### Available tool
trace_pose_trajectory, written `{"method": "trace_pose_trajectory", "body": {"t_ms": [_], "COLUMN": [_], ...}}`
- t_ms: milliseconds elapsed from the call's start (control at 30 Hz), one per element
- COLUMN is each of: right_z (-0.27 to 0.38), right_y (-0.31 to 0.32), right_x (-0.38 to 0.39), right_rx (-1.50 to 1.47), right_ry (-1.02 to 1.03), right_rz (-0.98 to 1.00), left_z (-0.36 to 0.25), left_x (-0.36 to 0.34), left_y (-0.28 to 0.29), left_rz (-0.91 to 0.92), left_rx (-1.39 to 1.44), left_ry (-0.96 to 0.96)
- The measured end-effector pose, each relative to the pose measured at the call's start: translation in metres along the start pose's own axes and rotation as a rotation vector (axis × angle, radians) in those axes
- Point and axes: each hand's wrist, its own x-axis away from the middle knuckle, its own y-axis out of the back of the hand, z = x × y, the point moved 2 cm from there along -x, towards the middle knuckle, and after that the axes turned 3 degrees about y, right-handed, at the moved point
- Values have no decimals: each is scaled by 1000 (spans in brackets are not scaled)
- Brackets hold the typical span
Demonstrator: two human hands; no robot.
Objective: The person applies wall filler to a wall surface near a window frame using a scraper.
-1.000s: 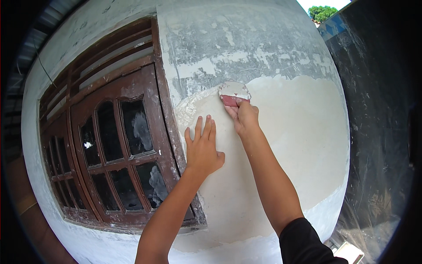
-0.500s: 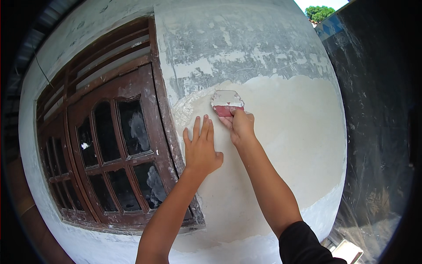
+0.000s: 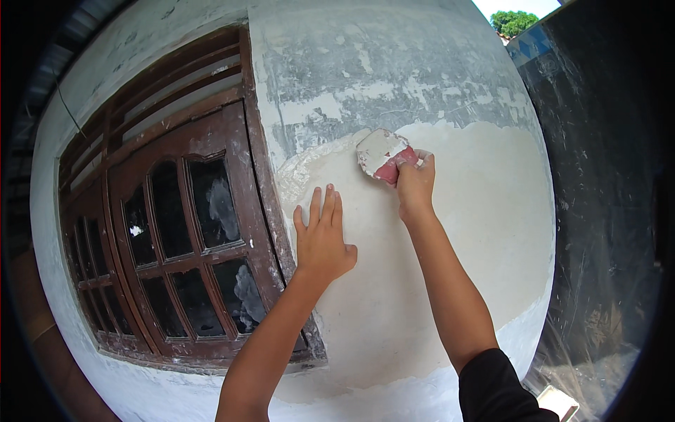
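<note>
My right hand [image 3: 416,181] grips a putty knife [image 3: 383,153] by its red handle. Its wide blade, coated in whitish filler, lies tilted against the wall near the upper edge of a smooth cream patch [image 3: 478,225]. Left of the blade, a rougher wet-looking smear of filler [image 3: 301,172] runs beside the window frame. My left hand [image 3: 323,239] rests flat on the patch, fingers pointing up and slightly spread, with nothing in it. Above the patch the bare wall [image 3: 394,63] is grey with flaked white paint.
A brown wooden window [image 3: 183,225] with dark glass panes and slatted vents fills the left side. To the right stands a dark scuffed wall or panel [image 3: 598,211]. A pale container [image 3: 557,402] sits low at the lower right. Green foliage [image 3: 512,22] shows at the top.
My right hand has moved the putty knife to the right and slightly up, and the blade has turned so the handle points lower right. My left hand stays in place.
</note>
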Motion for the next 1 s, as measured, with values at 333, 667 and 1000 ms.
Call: {"method": "trace_pose_trajectory", "body": {"t_ms": [333, 667, 1000], "right_z": [15, 26, 25], "right_y": [3, -9, -9], "right_x": [-32, -44, -44], "right_rx": [217, 419, 406], "right_ry": [250, 297, 331], "right_rz": [-101, -121, -192], "left_z": [-2, -3, 0], "left_x": [0, -1, 1], "left_y": [0, 2, 4], "left_rz": [0, -5, 5], "left_rx": [-7, -8, -18], "left_ry": [-10, -13, -18]}}
